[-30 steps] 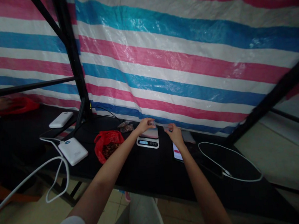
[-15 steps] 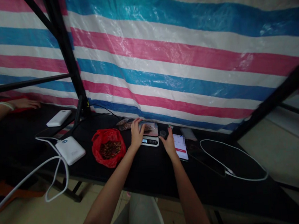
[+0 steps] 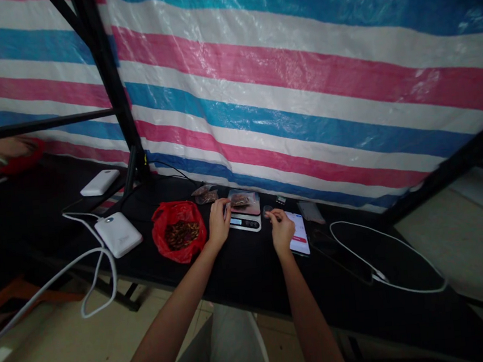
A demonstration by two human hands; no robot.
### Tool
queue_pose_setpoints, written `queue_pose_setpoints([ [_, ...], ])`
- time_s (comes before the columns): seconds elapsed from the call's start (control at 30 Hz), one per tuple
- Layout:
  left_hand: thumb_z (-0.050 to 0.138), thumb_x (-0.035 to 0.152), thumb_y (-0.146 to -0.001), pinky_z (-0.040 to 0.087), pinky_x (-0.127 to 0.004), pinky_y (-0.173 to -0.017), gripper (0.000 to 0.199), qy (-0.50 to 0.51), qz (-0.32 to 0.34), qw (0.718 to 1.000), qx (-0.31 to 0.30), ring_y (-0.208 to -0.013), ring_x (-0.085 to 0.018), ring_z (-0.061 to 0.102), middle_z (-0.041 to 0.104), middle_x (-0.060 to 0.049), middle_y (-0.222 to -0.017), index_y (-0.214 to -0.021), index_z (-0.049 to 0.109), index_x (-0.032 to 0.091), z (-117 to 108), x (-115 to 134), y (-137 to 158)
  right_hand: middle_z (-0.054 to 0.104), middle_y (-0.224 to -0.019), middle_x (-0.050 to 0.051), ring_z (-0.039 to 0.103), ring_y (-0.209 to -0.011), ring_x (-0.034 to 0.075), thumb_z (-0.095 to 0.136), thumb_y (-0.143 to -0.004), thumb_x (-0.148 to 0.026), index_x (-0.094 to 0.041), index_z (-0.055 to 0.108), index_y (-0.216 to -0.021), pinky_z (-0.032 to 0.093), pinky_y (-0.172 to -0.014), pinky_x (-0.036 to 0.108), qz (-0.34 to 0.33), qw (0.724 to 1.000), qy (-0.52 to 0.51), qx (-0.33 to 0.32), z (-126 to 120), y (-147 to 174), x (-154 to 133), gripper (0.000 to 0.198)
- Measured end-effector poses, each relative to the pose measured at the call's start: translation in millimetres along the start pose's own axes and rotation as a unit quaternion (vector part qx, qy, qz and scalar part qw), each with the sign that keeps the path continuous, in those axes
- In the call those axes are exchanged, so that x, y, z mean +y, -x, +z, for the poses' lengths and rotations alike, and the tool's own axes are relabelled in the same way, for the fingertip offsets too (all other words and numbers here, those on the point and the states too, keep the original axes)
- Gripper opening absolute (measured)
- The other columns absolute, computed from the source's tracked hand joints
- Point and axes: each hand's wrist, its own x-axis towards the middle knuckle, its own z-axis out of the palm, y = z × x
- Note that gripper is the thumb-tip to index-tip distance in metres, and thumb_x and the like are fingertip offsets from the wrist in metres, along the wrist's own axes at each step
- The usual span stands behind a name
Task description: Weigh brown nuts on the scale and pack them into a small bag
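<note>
A small digital kitchen scale (image 3: pixel 249 224) with a lit display lies on the black table. On its platform rests a clear plastic bag (image 3: pixel 241 199) with brown dried pieces in it. My left hand (image 3: pixel 219 223) is at the scale's left edge, fingers stretched forward and the palm holding nothing. To the scale's right, my right hand (image 3: pixel 282 231) has its fingertips pinched on a small clear round container (image 3: pixel 267 209), which shows only in part. Just right of that hand lies a phone (image 3: pixel 298 235) with a lit screen.
A red plastic bag (image 3: pixel 178 231) of brown pieces stands open on the left. Small filled bags (image 3: pixel 206 194) lie behind. White power banks (image 3: pixel 118 235), a looped white cable (image 3: pixel 405 287) and a grey pouch (image 3: pixel 311 212) are around. A co-worker's hand (image 3: pixel 10 147) is far left.
My left hand has drawn back from over the scale's bag to the scale's left edge. The fingers of my right hand have closed from spread to a pinch. The co-worker's hand has shifted left.
</note>
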Motion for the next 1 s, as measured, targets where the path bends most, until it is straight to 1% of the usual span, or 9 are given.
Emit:
queue_pose_setpoints([
  [0.2, 0.039, 0.02, -0.086, 0.039, -0.032, -0.085, 0.017, 0.008, -0.025, 0.999, 0.022, -0.095, -0.018, 0.049, 0.055, -0.006, -0.095, -0.095, 0.053, 0.018, 0.4, -5.2, 1.0, 0.068, -0.067, 0.001, 0.058, -0.053, 0.015, 0.041, -0.082, -0.042, -0.02, 0.063, -0.081, 0.039, -0.057, 0.025, -0.011, 0.999, -0.022, -0.037, 3.2, 0.2, 1.1, 0.031],
  [0.33, 0.039, 0.018, -0.085, 0.04, -0.031, -0.083, 0.017, 0.017, -0.038, 0.999, 0.026, -0.091, -0.017, 0.05, 0.056, -0.006, -0.092, -0.093, 0.054, 0.018, 2.5, -8.1, 0.7, 0.065, -0.066, 0.001, 0.056, -0.046, 0.011, 0.031, -0.086, -0.035, -0.016, 0.058, -0.09, 0.04, -0.053, 0.024, -0.004, 0.996, -0.08, -0.047, 5.8, 0.4, 2.7, 0.033],
  [0.4, 0.039, 0.017, -0.085, 0.04, -0.031, -0.083, 0.017, 0.023, -0.04, 0.999, 0.025, -0.091, -0.018, 0.051, 0.056, -0.006, -0.091, -0.092, 0.055, 0.018, 3.1, -8.0, 0.8, 0.064, -0.073, 0.003, 0.056, -0.047, 0.011, 0.028, -0.085, -0.029, -0.015, 0.052, -0.098, 0.041, -0.051, 0.023, -0.012, 0.992, -0.116, -0.045, 7.6, 1.5, 4.2, 0.031],
  [0.5, 0.04, 0.015, -0.084, 0.041, -0.031, -0.082, 0.017, 0.029, -0.045, 0.998, 0.02, -0.091, -0.018, 0.051, 0.056, -0.006, -0.091, -0.091, 0.055, 0.018, 3.7, -7.1, 1.6, 0.06, -0.095, 0.007, 0.059, -0.057, 0.01, 0.027, -0.081, -0.019, -0.016, 0.044, -0.105, 0.043, -0.052, 0.023, -0.046, 0.986, -0.157, -0.043, 10.0, 2.8, 4.6, 0.03],
  [0.6, 0.04, 0.014, -0.083, 0.041, -0.031, -0.082, 0.017, 0.03, -0.047, 0.998, 0.016, -0.091, -0.018, 0.051, 0.057, -0.006, -0.091, -0.091, 0.055, 0.018, 4.3, -7.0, 2.7, 0.055, -0.106, 0.009, 0.06, -0.069, 0.012, 0.029, -0.078, -0.017, -0.017, 0.046, -0.102, 0.044, -0.063, 0.026, -0.062, 0.992, -0.106, -0.034, 11.1, 0.7, -2.0, 0.029],
  [0.7, 0.04, 0.014, -0.083, 0.041, -0.031, -0.083, 0.018, 0.031, -0.044, 0.998, 0.015, -0.091, -0.018, 0.052, 0.057, -0.006, -0.091, -0.092, 0.055, 0.017, 5.0, -8.4, 3.2, 0.059, -0.097, 0.008, 0.059, -0.079, 0.018, 0.036, -0.081, -0.03, -0.018, 0.05, -0.104, 0.042, -0.069, 0.03, -0.033, 0.998, 0.01, -0.045, 13.3, -7.1, -15.7, 0.029],
  [0.8, 0.039, 0.013, -0.082, 0.041, -0.031, -0.083, 0.019, 0.032, -0.051, 0.998, 0.022, -0.092, -0.018, 0.052, 0.058, -0.006, -0.091, -0.091, 0.055, 0.018, 5.6, -10.4, 2.7, 0.064, -0.078, 0.004, 0.06, -0.074, 0.02, 0.038, -0.082, -0.046, -0.022, 0.052, -0.108, 0.041, -0.064, 0.029, 0.013, 0.991, 0.066, -0.118, 21.4, -18.2, -29.4, 0.039],
  [0.87, 0.039, 0.012, -0.082, 0.041, -0.032, -0.083, 0.019, 0.032, -0.055, 0.998, 0.023, -0.091, -0.018, 0.052, 0.058, -0.005, -0.09, -0.09, 0.056, 0.018, 5.7, -11.5, 2.2, 0.065, -0.07, 0.003, 0.061, -0.071, 0.021, 0.041, -0.081, -0.05, -0.022, 0.057, -0.104, 0.041, -0.062, 0.028, 0.025, 0.985, 0.076, -0.152, 30.3, -24.7, -34.9, 0.039],
  [1.0, 0.039, 0.011, -0.081, 0.041, -0.032, -0.081, 0.019, 0.033, -0.048, 0.998, 0.023, -0.089, -0.018, 0.052, 0.058, -0.005, -0.088, -0.088, 0.056, 0.018, 6.1, -12.8, 1.8, 0.065, -0.065, 0.005, 0.061, -0.063, 0.019, 0.051, -0.077, -0.04, -0.02, 0.063, -0.087, 0.042, -0.06, 0.027, 0.022, 0.987, 0.077, -0.138, 48.6, -30.7, -37.2, 0.026],
])
